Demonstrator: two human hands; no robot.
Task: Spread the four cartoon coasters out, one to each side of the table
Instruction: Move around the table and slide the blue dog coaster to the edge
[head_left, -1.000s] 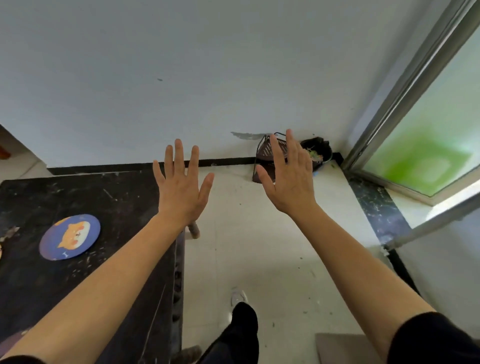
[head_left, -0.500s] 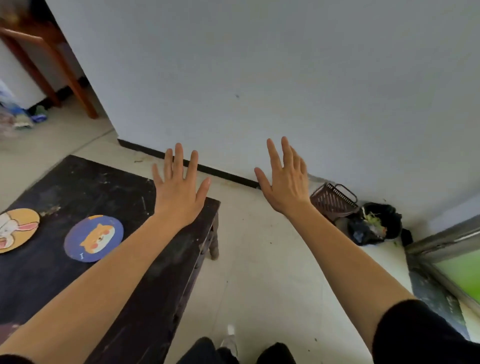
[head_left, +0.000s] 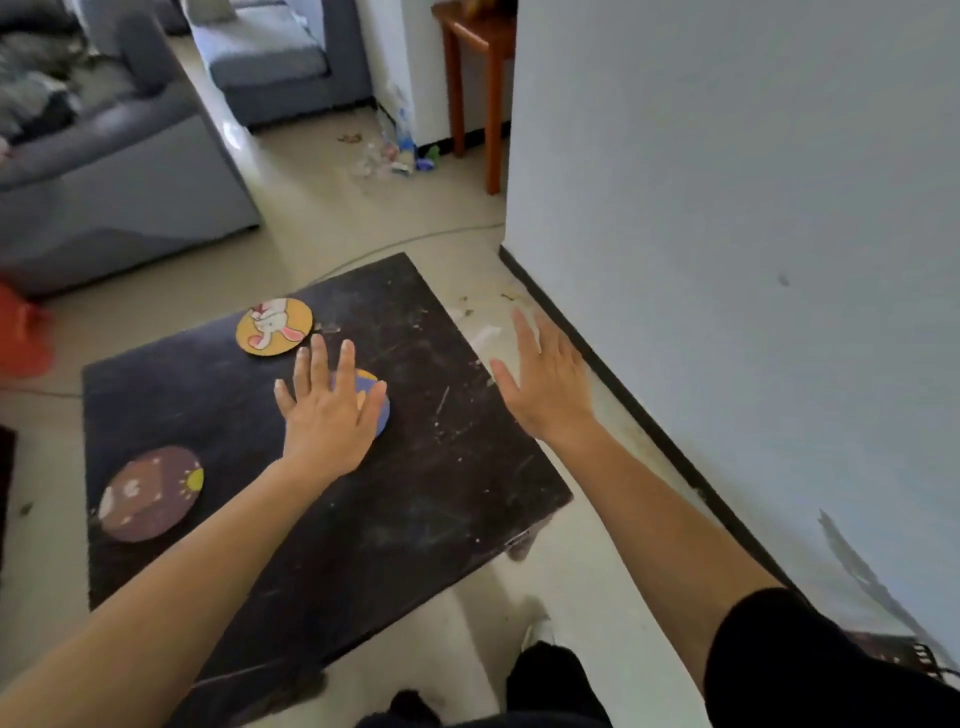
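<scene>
A low black table (head_left: 441, 493) stands in the middle of the view. On it lie three round coasters that I can see: a yellow one with a rabbit (head_left: 274, 326) near the far edge, a blue one (head_left: 378, 402) mostly hidden under my left hand, and a purple-brown one (head_left: 150, 493) near the left edge. My left hand (head_left: 327, 410) hovers flat over the blue coaster with its fingers spread, holding nothing. Off the table's right edge, my right hand (head_left: 545, 384) is held open above the floor.
A white wall (head_left: 727, 234) with a dark skirting runs close along the table's right side. A grey sofa (head_left: 104, 156) stands at the far left, a wooden stand (head_left: 472, 78) and some litter at the back. My legs show at the bottom edge.
The view has swung left, bringing the whole table and the sofa into sight. My left hand now lies over the blue coaster; both hands stay open.
</scene>
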